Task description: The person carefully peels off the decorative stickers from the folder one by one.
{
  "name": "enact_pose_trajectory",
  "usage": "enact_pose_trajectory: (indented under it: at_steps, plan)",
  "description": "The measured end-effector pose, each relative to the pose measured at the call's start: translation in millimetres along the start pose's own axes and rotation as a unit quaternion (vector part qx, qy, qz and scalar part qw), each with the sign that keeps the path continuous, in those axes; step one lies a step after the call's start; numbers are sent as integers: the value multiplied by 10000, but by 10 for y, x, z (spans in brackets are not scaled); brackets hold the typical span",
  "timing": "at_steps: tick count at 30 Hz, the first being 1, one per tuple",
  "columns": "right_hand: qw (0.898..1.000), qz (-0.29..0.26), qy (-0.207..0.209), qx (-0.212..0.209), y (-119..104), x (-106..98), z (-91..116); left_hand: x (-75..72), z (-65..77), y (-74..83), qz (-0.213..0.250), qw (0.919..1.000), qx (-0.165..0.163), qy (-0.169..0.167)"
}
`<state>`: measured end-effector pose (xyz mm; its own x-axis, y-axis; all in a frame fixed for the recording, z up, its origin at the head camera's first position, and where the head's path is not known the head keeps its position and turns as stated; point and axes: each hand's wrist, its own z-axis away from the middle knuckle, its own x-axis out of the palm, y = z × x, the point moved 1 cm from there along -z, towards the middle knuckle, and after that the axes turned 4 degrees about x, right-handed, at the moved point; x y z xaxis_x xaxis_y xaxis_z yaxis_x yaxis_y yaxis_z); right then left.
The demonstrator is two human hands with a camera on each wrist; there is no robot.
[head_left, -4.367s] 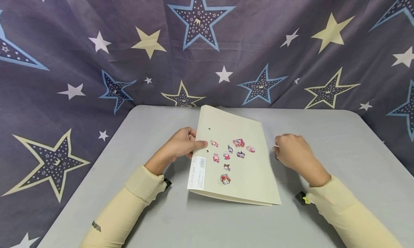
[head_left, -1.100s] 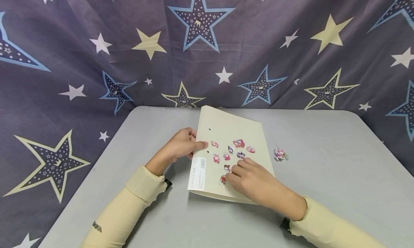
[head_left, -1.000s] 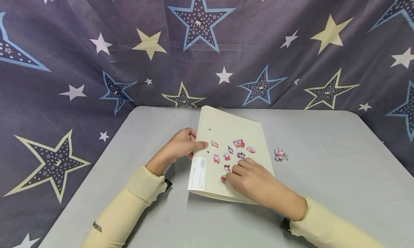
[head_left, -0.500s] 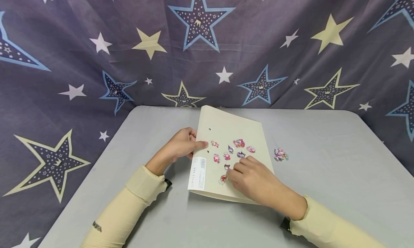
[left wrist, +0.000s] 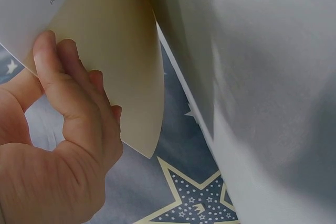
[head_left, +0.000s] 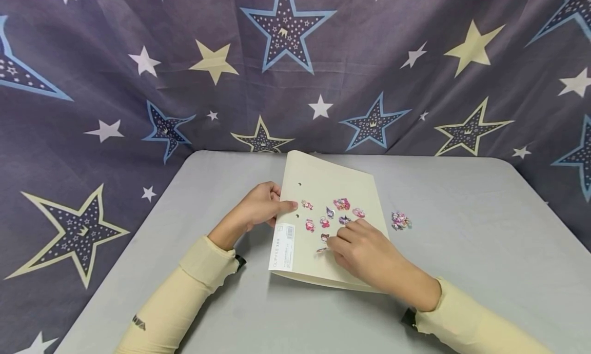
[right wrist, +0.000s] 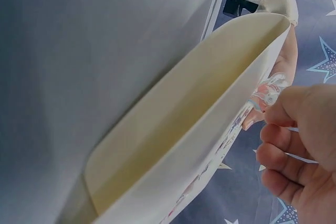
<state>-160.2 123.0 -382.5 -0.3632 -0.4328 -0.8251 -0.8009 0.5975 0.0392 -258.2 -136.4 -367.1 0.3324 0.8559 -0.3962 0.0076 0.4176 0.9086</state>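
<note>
My left hand grips the spine edge of a cream clip file folder, thumb on the cover and fingers behind it. In the left wrist view those fingers curl against the folder's inner side. Over the lower cover, my right hand pinches a small clear-edged sticker with red on it. In the right wrist view the sticker stands up from the cover at my fingertips. Several pink and purple cartoon stickers lie on the cover above it. Whether they are stuck down I cannot tell.
A small pile of stickers lies on the grey table right of the folder. A white label is on the spine. The folder's lower side gapes open. Behind the table hangs a star-patterned cloth.
My right hand moved from the sticker pile to the lower cover and took hold of the red sticker there. That sticker has just tilted up, edge-on. My left hand kept its place.
</note>
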Motion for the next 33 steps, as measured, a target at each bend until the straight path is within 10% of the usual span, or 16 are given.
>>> enact_pose_trajectory:
  at_steps: [21, 33]
  plan:
    - [9990, 167, 414, 58, 85, -112, -38, -3, 7, -1, -28, 10000, 0, -35]
    - [9891, 799, -121, 1229, 557, -512, -15, -2, 13, 11, -23, 10000, -4, -37]
